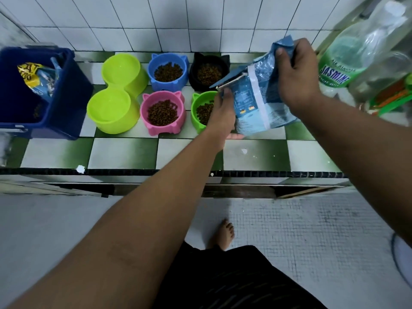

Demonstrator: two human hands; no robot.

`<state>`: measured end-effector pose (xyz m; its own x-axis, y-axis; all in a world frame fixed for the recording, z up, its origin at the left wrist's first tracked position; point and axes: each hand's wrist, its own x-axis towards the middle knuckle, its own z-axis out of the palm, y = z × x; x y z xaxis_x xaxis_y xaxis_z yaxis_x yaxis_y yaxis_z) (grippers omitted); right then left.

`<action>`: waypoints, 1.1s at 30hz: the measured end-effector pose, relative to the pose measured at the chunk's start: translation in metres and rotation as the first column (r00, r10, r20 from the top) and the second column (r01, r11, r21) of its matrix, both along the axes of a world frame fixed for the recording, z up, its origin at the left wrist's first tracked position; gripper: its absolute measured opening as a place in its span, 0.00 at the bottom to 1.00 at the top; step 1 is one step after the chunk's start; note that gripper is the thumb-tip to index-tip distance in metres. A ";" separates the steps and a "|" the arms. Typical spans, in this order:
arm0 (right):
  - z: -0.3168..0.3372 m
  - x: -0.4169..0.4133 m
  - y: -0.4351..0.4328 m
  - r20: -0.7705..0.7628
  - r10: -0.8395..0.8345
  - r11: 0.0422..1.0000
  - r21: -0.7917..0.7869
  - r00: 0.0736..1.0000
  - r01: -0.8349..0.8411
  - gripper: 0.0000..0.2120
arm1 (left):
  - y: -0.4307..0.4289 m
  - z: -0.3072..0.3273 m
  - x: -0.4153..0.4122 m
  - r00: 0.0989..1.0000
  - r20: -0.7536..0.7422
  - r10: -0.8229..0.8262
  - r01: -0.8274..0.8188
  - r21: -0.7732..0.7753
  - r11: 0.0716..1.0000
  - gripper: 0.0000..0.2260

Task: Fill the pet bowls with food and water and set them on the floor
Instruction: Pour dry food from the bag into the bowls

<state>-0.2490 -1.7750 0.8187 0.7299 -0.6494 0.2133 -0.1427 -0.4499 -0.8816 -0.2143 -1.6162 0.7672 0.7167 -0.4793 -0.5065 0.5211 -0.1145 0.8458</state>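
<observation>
Green bowl (195,103) half hidden behind left hand (223,112) — bottle (334,63) blurred.

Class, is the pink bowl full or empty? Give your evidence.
Partly full: brown kibble covers the bottom of the pink bowl, below the rim.

A single wide-angle view, worn on the person's head, looks forward and steeply down onto a tiled counter (124,152) that spans the frame from left to right, its back edge meeting a white tiled wall (156,23) at the top. It sits close: the left forearm (156,208) and right forearm (367,152) reach in from below. Beneath the counter's front edge, the floor (301,230) and a bare foot (224,235) lie almost under the lens.
</observation>
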 end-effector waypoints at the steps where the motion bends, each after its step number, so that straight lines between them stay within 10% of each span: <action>1: -0.002 -0.002 0.002 0.023 -0.013 1.000 0.020 1.000 0.013 0.08 | 0.002 0.003 0.001 0.998 0.055 0.022 -0.023 0.010 1.000 0.16; 8: -0.003 -0.020 0.018 0.151 -0.082 0.990 0.129 0.985 0.063 0.03 | 0.012 0.021 0.011 0.912 0.379 0.157 -0.190 0.050 0.981 0.08; 17: 0.035 0.010 0.074 0.220 -0.021 0.980 0.199 0.975 -0.024 0.04 | 0.078 0.052 0.051 0.887 0.208 0.412 -0.360 -0.247 0.900 0.07; 33: 0.098 0.183 0.344 0.346 0.115 0.967 0.174 0.931 -0.184 0.07 | 0.372 0.154 0.208 0.811 0.374 0.449 -0.367 -0.272 0.890 0.08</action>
